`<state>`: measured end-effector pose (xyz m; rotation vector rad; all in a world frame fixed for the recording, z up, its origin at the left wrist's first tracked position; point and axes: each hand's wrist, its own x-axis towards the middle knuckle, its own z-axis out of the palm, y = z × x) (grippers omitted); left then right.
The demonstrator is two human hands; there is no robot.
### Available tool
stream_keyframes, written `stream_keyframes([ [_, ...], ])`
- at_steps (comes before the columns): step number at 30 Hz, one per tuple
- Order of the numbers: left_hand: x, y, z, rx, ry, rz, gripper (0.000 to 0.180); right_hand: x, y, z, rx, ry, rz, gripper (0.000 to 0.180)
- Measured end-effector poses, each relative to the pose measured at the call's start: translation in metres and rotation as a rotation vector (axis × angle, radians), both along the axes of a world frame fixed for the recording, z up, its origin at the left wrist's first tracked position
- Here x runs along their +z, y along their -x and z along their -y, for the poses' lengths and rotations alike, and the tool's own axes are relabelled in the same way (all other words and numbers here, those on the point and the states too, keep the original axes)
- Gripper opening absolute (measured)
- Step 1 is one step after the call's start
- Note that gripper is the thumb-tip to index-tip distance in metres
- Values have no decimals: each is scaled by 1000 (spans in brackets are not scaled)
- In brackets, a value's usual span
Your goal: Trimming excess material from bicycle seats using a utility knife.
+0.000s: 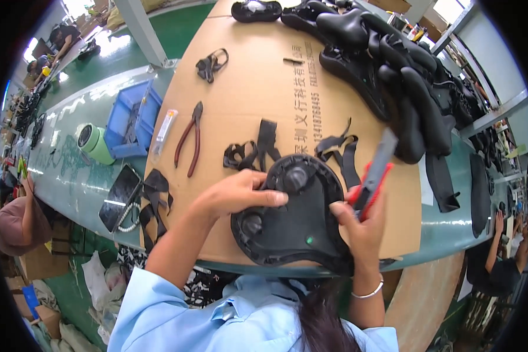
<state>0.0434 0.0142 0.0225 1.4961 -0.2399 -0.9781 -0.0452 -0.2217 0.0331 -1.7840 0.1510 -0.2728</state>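
Note:
A black bicycle saddle (pixel 293 226) lies underside up on the cardboard in front of me, with two round black knobs at its upper and left parts. My left hand (pixel 236 193) grips its left edge, the thumb laid over the underside. In my right hand (pixel 364 232) is a red utility knife (pixel 371 185), its wide grey blade pointing up and away. The right thumb is close to the saddle's right edge; I cannot tell if it touches. Beyond the saddle are a black strap (pixel 267 141) and a strip offcut (pixel 341 154).
Black saddles (pixel 408 100) are heaped at the far right. Red-handled cutting pliers (pixel 189 141), a black strap bundle (pixel 211 66) and a phone (pixel 120 196) lie to the left. Beyond stand a blue bin (pixel 134 120) and a green round container (pixel 97 144). Other people work at both sides.

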Motion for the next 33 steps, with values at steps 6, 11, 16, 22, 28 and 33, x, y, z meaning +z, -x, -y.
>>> stream_keyframes([
  [6,-19,-209,-39,991,571,91,41,11,-8,42,-372,-68,221,48],
  [11,-59,-347,-18,1233,496,558,20,-44,30,33,-325,-245,-122,50],
  [16,-60,-443,66,854,-340,641,44,-65,42,31,-412,-353,-141,45],
  [22,-40,-505,44,863,-1228,1088,60,-84,74,44,-340,-406,-163,44],
  [28,-51,-524,35,511,-1163,1348,37,-81,71,44,-369,-384,-208,44],
  [33,-44,-506,-24,420,-1171,1614,13,-80,67,43,-285,-319,-173,44],
])
